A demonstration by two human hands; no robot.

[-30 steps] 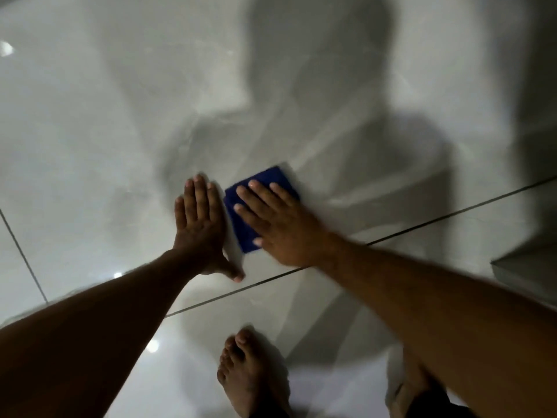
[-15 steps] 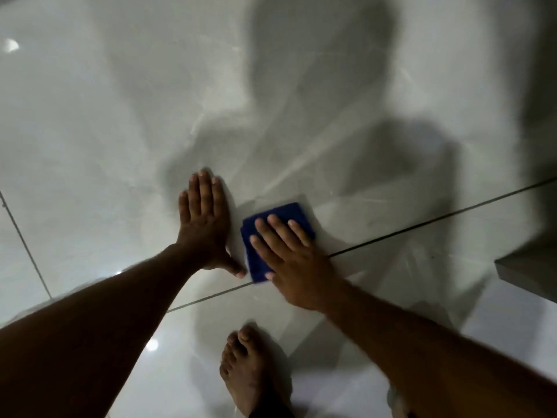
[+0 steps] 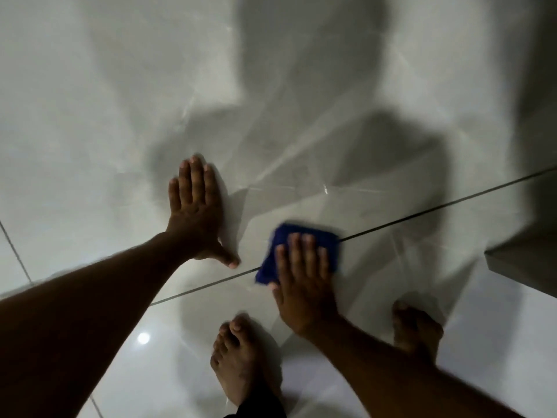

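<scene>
A folded dark blue cloth (image 3: 324, 238) lies flat on the glossy pale grey tiled surface (image 3: 90, 116), across a dark grout line (image 3: 422, 214). My right hand (image 3: 304, 282) presses down on the cloth with straight fingers and covers its near half. Left of it, my left hand (image 3: 196, 215) rests flat on the tile, fingers together and thumb spread toward the grout line, a short gap from the cloth.
My two bare feet stand on the floor tiles, the left foot (image 3: 241, 360) and the right foot (image 3: 417, 330), just below my right hand. A grey ledge or block (image 3: 524, 263) juts in at the right edge. My shadow darkens the tile ahead.
My right hand has slid the blue cloth down and to the right, from beside my left hand's fingers onto the grout line. My left hand has stayed planted.
</scene>
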